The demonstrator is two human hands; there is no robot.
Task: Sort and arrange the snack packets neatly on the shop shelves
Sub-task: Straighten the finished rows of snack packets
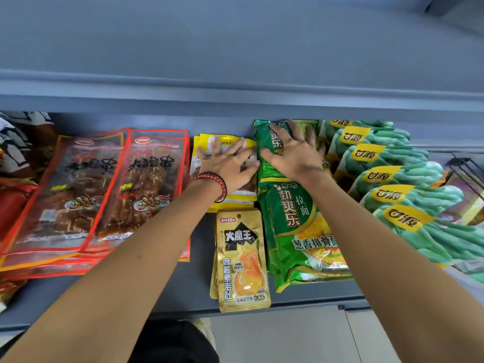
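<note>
Yellow packets (pixel 237 198) on the shelf (pixel 193 284) bear the flat left hand (pixel 230 166), green packs (pixel 293 213) the flat right hand (pixel 296 155).

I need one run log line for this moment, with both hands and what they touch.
left hand: flat on yellow packets | right hand: flat on rear green noodle packet | gold packets: untouched

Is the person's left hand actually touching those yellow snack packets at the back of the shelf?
Touching. The head view shows the left hand, fingers spread flat, resting directly on the stack of yellow plastic snack packets.
</note>
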